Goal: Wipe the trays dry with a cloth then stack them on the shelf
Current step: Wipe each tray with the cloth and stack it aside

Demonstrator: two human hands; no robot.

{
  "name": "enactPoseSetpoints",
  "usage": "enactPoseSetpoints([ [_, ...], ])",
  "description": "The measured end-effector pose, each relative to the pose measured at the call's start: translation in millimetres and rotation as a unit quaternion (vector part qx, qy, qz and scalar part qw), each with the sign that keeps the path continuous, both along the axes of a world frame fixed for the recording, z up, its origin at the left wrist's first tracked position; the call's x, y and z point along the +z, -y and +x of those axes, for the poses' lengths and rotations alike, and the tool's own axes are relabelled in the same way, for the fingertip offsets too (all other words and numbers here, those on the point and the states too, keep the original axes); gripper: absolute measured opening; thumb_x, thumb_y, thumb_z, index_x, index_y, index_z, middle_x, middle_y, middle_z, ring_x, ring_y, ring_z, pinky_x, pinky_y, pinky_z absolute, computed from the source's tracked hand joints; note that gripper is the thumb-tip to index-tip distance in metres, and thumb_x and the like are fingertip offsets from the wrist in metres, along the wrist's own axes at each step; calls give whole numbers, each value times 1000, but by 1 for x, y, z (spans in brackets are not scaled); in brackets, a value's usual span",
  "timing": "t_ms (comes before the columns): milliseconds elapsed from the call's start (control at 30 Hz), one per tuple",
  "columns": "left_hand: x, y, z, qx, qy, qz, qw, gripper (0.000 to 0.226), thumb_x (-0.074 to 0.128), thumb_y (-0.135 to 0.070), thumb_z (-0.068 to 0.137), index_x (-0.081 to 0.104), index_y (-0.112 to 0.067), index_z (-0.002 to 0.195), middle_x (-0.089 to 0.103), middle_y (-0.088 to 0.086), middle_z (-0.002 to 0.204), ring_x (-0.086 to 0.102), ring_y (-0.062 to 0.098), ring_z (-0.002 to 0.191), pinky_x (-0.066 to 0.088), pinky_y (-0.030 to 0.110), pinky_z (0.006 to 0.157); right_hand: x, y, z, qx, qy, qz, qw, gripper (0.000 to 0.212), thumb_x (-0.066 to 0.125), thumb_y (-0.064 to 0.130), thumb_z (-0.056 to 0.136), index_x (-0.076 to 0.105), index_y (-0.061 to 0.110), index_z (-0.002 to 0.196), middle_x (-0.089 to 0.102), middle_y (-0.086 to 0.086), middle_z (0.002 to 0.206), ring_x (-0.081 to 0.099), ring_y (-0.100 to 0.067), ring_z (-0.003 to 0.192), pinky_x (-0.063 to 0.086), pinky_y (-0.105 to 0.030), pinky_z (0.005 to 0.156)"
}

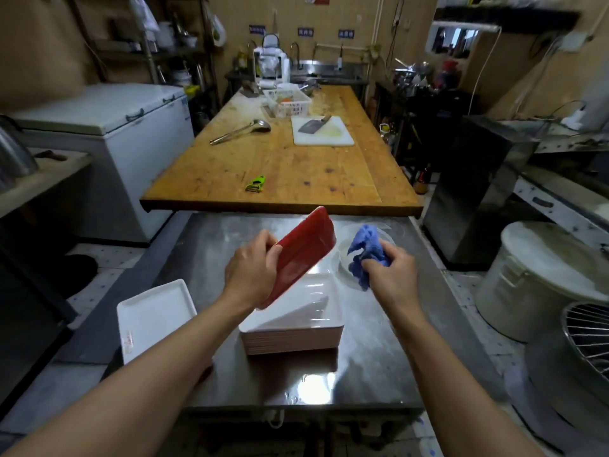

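My left hand (252,270) grips a tray with a red underside (304,250), tilted up on edge above the steel table (372,354). To its right, my right hand (392,270) holds a bunched blue cloth (365,250), a short gap away from the tray. Below the raised tray stands a stack of several white trays (296,328) with pinkish edges. A single white tray (153,316) lies at the table's left edge.
A white plate or bowl (342,255) sits behind the cloth. Beyond is a wooden table (283,166) with a green peeler (256,183), ladle, cutting board with cleaver (321,130) and basket. A white lidded bucket (540,278) stands right, a chest freezer (108,127) left.
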State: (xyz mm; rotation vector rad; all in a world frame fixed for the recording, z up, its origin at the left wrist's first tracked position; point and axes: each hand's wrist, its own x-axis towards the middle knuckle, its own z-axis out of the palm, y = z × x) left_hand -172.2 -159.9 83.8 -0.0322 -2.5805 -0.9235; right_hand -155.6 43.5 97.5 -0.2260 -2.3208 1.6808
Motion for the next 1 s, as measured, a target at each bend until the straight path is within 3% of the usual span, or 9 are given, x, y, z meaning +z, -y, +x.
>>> enactPoseSetpoints([
  [100, 21, 9, 13, 2, -1, 114, 994, 15, 52, -18, 93, 53, -16, 79, 57, -4, 68, 53, 15, 66, 35, 25, 58, 29, 21, -2, -3, -88, -15, 996, 19, 54, 17, 92, 67, 10, 102, 57, -3, 115, 57, -16, 102, 49, -25, 91],
  [133, 27, 11, 18, 3, 0, 139, 990, 16, 52, -17, 93, 54, -15, 78, 55, -8, 65, 51, 10, 63, 35, 19, 54, 40, 30, -2, -2, -117, -9, 993, 26, 49, 21, 96, 65, 8, 112, 54, -5, 123, 52, -12, 109, 40, -12, 91],
  [200, 38, 15, 27, 5, 15, 190, 982, 17, 52, -19, 93, 57, -15, 76, 56, -8, 64, 51, 4, 59, 36, 14, 53, 58, 48, -1, 1, -171, 29, 985, 33, 41, 20, 100, 62, 4, 121, 50, -10, 130, 45, -9, 115, 29, -2, 89],
  [400, 55, 19, 50, 2, 20, 291, 956, 21, 54, -12, 91, 58, -16, 71, 56, -3, 60, 48, 8, 54, 39, 27, 56, 84, 97, 5, 35, -272, 171, 946, 30, 63, 10, 84, 66, 12, 114, 52, -11, 120, 44, -24, 112, 33, -24, 96],
  [500, 61, 19, 57, 9, 9, 320, 947, 19, 53, -15, 92, 59, -15, 74, 61, -1, 64, 53, 12, 59, 44, 30, 59, 85, 113, 4, 27, -255, 249, 934, 36, 57, 20, 87, 59, 21, 123, 43, -9, 131, 33, -27, 121, 29, -37, 103],
  [600, 69, 22, 61, 22, 1, 358, 933, 21, 51, -15, 93, 57, -14, 73, 61, 3, 66, 54, 18, 63, 49, 42, 66, 84, 119, 2, 60, -277, 298, 911, 43, 45, 26, 93, 47, 17, 135, 39, -10, 140, 33, -27, 131, 24, -43, 109],
  [800, 84, 32, 72, 37, -15, 400, 916, 22, 49, -14, 95, 58, -14, 75, 64, 10, 69, 59, 27, 67, 52, 55, 73, 73, 95, -6, 64, -226, 231, 944, 44, 38, 26, 96, 44, 7, 134, 39, -14, 138, 38, -27, 126, 29, -36, 108],
  [900, 87, 30, 74, 35, -14, 412, 910, 21, 48, -14, 96, 59, -12, 78, 64, 13, 71, 61, 28, 68, 54, 56, 73, 69, 84, -8, 81, -205, 169, 961, 39, 42, 17, 99, 41, 5, 136, 37, -14, 135, 38, -25, 126, 24, -15, 100],
  [1000, 89, 25, 73, 40, -3, 460, 887, 21, 46, -12, 97, 59, -11, 80, 66, 13, 73, 62, 29, 70, 54, 56, 76, 74, 87, -11, 74, -186, 121, 972, 44, 41, 19, 100, 33, 5, 140, 32, -14, 137, 37, -22, 126, 20, -7, 91],
])
